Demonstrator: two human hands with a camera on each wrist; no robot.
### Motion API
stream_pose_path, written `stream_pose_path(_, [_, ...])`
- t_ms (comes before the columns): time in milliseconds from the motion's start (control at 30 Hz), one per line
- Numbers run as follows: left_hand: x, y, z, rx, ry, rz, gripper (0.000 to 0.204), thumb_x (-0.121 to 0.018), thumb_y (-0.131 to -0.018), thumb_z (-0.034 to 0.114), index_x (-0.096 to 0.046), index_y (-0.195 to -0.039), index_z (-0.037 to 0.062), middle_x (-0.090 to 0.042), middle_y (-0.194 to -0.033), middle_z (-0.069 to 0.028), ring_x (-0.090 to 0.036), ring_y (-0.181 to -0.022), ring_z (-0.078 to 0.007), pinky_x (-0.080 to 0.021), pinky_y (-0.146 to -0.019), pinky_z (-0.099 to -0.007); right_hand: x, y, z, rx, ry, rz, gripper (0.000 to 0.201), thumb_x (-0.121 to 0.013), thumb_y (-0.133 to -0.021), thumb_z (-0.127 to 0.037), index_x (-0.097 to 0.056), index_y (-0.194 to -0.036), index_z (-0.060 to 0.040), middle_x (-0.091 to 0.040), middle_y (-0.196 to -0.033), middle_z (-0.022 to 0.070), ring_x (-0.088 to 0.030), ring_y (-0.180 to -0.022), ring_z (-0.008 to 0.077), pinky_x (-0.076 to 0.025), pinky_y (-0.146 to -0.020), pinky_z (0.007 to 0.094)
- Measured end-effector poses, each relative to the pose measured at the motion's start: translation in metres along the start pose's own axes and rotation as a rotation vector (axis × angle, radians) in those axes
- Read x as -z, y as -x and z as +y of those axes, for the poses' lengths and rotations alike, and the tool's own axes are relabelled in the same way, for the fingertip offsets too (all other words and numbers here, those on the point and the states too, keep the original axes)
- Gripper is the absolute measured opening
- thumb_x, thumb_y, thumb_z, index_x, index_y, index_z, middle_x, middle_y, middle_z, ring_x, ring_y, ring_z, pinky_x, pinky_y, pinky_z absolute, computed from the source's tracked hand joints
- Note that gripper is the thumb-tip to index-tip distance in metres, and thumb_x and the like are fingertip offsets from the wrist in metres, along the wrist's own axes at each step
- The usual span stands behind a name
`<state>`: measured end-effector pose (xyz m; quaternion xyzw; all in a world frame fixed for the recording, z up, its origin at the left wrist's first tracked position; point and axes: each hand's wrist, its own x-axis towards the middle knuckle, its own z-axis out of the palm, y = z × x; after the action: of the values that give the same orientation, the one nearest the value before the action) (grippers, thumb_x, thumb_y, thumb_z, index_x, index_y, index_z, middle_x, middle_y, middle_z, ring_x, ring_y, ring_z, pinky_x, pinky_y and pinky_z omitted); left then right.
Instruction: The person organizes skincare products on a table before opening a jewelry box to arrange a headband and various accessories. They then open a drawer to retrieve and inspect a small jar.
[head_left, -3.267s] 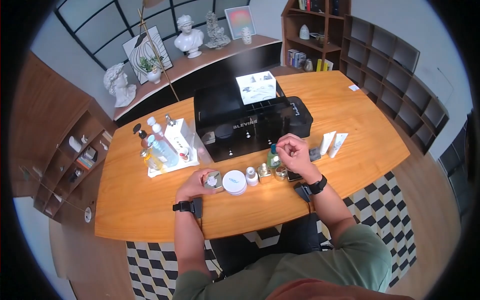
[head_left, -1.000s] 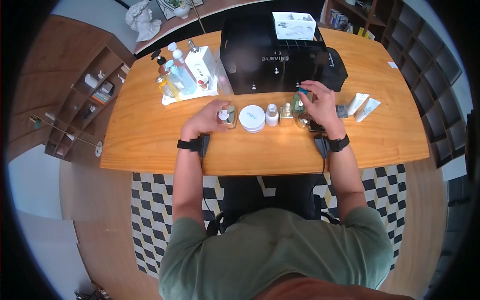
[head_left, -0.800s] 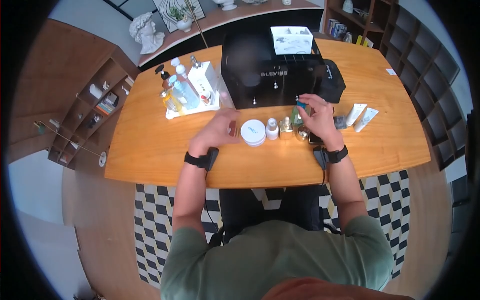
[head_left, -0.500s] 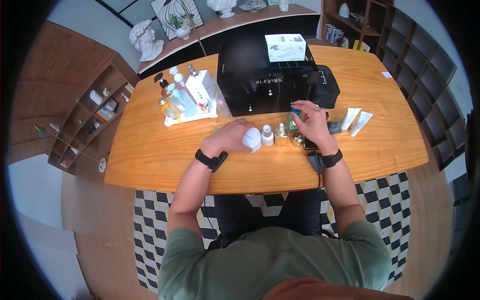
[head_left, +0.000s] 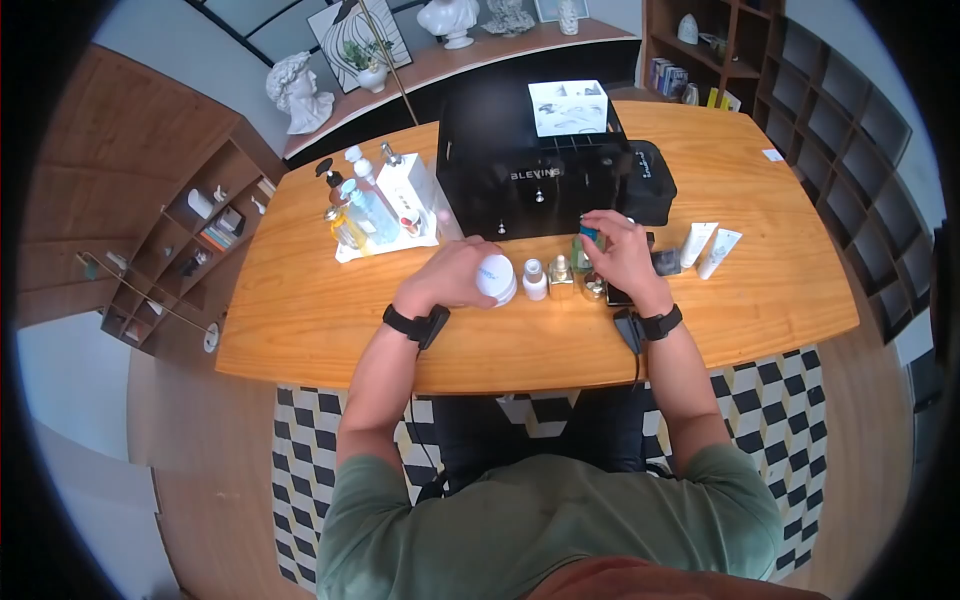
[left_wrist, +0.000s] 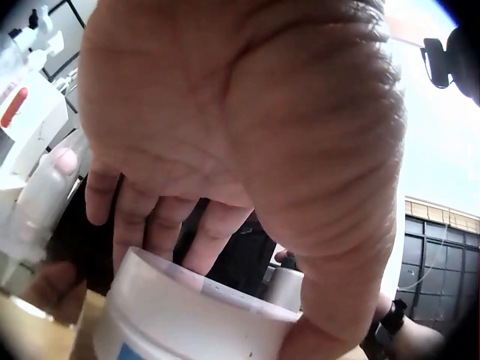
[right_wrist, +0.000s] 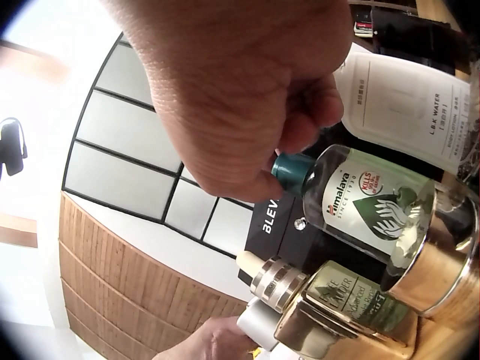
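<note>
White jar [head_left: 497, 280] appears to sit upright on the tabletop [head_left: 290, 330], to the left of a small white bottle [head_left: 535, 281]; whether its base bears fully cannot be told. The left hand [head_left: 450, 275] has its grip clamped around the jar, thumb on one side, fingers on the other. Apply force to the rigid side wall, hold the base level, and limit travel so that the adjacent bottle is not struck. The right hand [head_left: 625, 258] has its grip clamped on the teal cap [right_wrist: 294, 171] of a green bottle [right_wrist: 375, 199]; use light, vertical fingertip pressure to avoid tipping it against nearby glass. Surroundings: wall shelving [head_left: 835, 130] at right, patterned rug [head_left: 755, 410] under the wooden tabletop, black box [head_left: 500, 195] behind the row, white tray [head_left: 385, 251] with pump bottles at left, two white tubes [head_left: 697, 243] at right.
</note>
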<state>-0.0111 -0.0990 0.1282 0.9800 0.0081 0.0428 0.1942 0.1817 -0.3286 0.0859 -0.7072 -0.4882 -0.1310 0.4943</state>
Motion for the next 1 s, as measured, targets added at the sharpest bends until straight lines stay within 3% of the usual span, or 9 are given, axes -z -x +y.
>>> stream_pose_path(233, [0.042,0.013,0.011,-0.020,0.008,0.041,0.069,-0.086,-0.057,0.022,-0.066,-0.118,-0.0011,-0.066,-0.114,-0.0213,-0.064,-0.108,-0.0377,-0.051,-0.095,-0.0393,0.001,0.001,0.001,0.010,-0.009,0.001,0.018,-0.074,-0.081,-0.005,-0.072,-0.098,0.0022,-0.071,-0.110,0.0146,-0.072,-0.073,0.0296,-0.058,-0.066,0.0322])
stream_pose_path(467, [0.132,0.003,-0.004,-0.068,0.126,0.163,0.076,-0.086,-0.057,0.020,-0.062,-0.126,0.0000,-0.066,-0.119,-0.0091,-0.062,-0.115,-0.0210,-0.047,-0.100,-0.0346,0.000,0.001,0.002,0.004,-0.008,-0.006,0.017,-0.073,-0.083,-0.006,-0.072,-0.098,0.0016,-0.071,-0.111,0.0144,-0.072,-0.073,0.0305,-0.059,-0.066,0.0334])
stream_pose_path(600, [0.184,-0.026,-0.008,-0.056,0.177,0.213,0.074,-0.085,-0.060,0.012,-0.060,-0.129,-0.0005,-0.067,-0.114,-0.0071,-0.062,-0.107,-0.0149,-0.047,-0.099,-0.0308,-0.001,0.001,0.004,0.058,-0.008,0.025,0.017,-0.073,-0.083,-0.007,-0.072,-0.098,0.0013,-0.071,-0.111,0.0137,-0.072,-0.070,0.0289,-0.058,-0.064,0.0332])
stream_pose_path(733, [0.213,-0.076,-0.035,-0.030,0.197,0.215,0.069,-0.084,-0.065,0.010,-0.059,-0.129,-0.0024,-0.067,-0.112,-0.0093,-0.064,-0.104,-0.0160,-0.048,-0.098,-0.0310,-0.001,0.001,0.005,0.077,-0.018,0.040,0.016,-0.074,-0.083,-0.006,-0.072,-0.097,0.0010,-0.071,-0.109,0.0132,-0.070,-0.063,0.0260,-0.057,-0.061,0.0320])
stream_pose_path(800, [0.217,-0.098,-0.038,-0.027,0.074,0.250,0.062,-0.085,-0.067,0.020,-0.064,-0.120,-0.0040,-0.071,-0.105,-0.0116,-0.067,-0.096,-0.0192,-0.053,-0.089,-0.0317,-0.003,0.001,0.006,0.093,-0.024,0.056,0.016,-0.074,-0.082,-0.006,-0.072,-0.097,0.0009,-0.071,-0.109,0.0131,-0.069,-0.062,0.0260,-0.057,-0.061,0.0322])
stream_pose_path(833, [0.219,-0.105,-0.030,0.014,0.039,0.223,0.062,-0.084,-0.066,0.021,-0.064,-0.119,-0.0036,-0.069,-0.107,-0.0112,-0.066,-0.097,-0.0201,-0.051,-0.091,-0.0308,-0.003,0.001,0.007,0.105,-0.027,0.069,0.016,-0.074,-0.082,-0.006,-0.072,-0.097,0.0009,-0.071,-0.108,0.0129,-0.069,-0.062,0.0260,-0.057,-0.061,0.0324])
stream_pose_path(933, [0.209,-0.140,-0.051,0.006,-0.169,0.163,0.061,-0.085,-0.063,0.024,-0.066,-0.115,-0.0030,-0.071,-0.103,-0.0123,-0.067,-0.094,-0.0214,-0.053,-0.087,-0.0321,-0.001,0.001,0.004,0.089,-0.019,0.062,0.016,-0.074,-0.081,-0.006,-0.072,-0.096,0.0004,-0.071,-0.108,0.0129,-0.070,-0.067,0.0283,-0.058,-0.063,0.0333])
stream_pose_path(1000, [0.200,-0.155,-0.049,0.039,-0.163,0.116,0.063,-0.086,-0.061,0.025,-0.066,-0.113,-0.0029,-0.071,-0.101,-0.0126,-0.068,-0.093,-0.0228,-0.053,-0.085,-0.0332,-0.002,0.002,0.006,0.095,-0.021,0.075,0.016,-0.074,-0.081,-0.006,-0.072,-0.096,0.0001,-0.071,-0.108,0.0128,-0.071,-0.071,0.0297,-0.058,-0.065,0.0338])
